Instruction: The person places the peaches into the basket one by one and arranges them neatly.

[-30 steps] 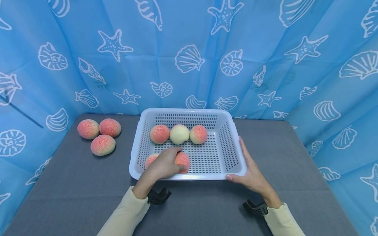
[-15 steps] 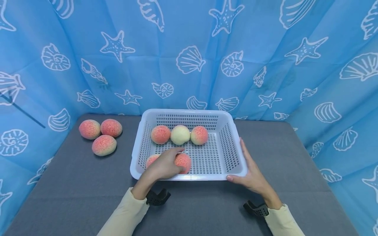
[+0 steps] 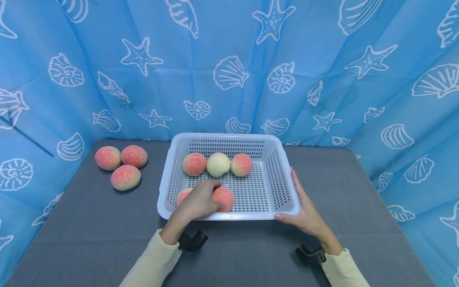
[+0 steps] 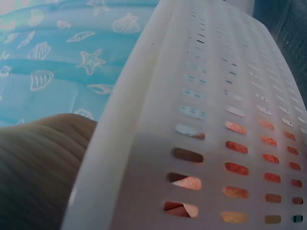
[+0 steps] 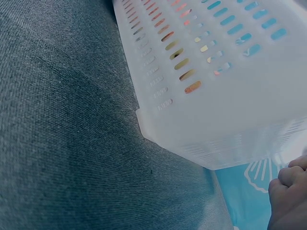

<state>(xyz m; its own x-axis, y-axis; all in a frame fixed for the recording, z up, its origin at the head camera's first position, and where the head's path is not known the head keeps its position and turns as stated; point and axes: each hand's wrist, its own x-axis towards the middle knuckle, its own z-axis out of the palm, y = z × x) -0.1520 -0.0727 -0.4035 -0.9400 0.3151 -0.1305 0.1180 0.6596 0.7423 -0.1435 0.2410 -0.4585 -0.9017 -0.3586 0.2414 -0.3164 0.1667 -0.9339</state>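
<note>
A white slotted plastic basket (image 3: 167, 187) stands on the grey-covered table. My left hand (image 3: 201, 199) reaches over its front rim, thumb and forefinger around the left side of a pink peach (image 3: 224, 199). Another peach (image 3: 183, 195) is partly hidden behind that hand. Along the basket's back half sit a red peach (image 3: 195, 164), a pale peach (image 3: 218, 164) and a pink-and-yellow peach (image 3: 242, 164). My right hand (image 3: 303, 209) holds the front right corner, thumb at the front rim and fingers along the right wall. Red peach skin (image 4: 236, 146) shows through slots in the left wrist view.
On the table's left lie three loose peaches: one at the back left (image 3: 108, 158), one beside it (image 3: 134, 156) and one in front (image 3: 125, 177). A blue curtain (image 3: 215, 40) with shell and starfish prints hangs behind and around the table (image 3: 244, 251).
The peach at my left hand has shifted slightly right, and more of it shows past the fingers. The right hand and basket have stayed nearly still.
</note>
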